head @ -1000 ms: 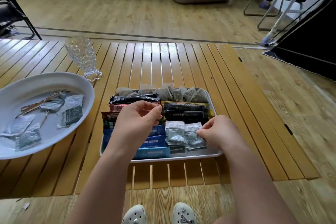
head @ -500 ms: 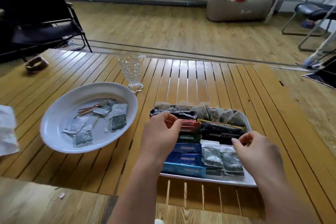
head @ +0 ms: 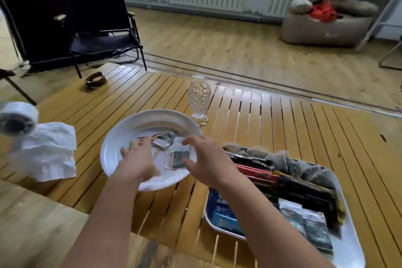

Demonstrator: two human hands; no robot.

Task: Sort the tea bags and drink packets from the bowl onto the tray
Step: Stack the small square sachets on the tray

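A white bowl [head: 121, 135] on the slatted wooden table holds several small clear sachets and a thin gold-and-red stick. Both my hands are over it. My left hand [head: 137, 160] reaches into the bowl's left half, fingers spread, nothing visibly held. My right hand [head: 206, 159] is open, its thumb and forefinger on either side of a clear sachet with dark green contents [head: 179, 156]. To the right is the metal tray [head: 350, 235], filled with rows of blue packets [head: 221, 209], red and black stick packets [head: 261, 173], grey tea bags [head: 295, 164] and clear sachets [head: 313, 224].
A cut-crystal glass [head: 199, 100] stands just behind the bowl. Crumpled white paper [head: 50, 150] and a roll of tape [head: 17, 118] lie at the left. A small brown object [head: 95, 77] sits near the table's far left corner; a black chair [head: 91, 35] stands beyond.
Both hands have left the tray and moved left to the bowl. The view has swung left and up, so the tray now sits at the lower right.
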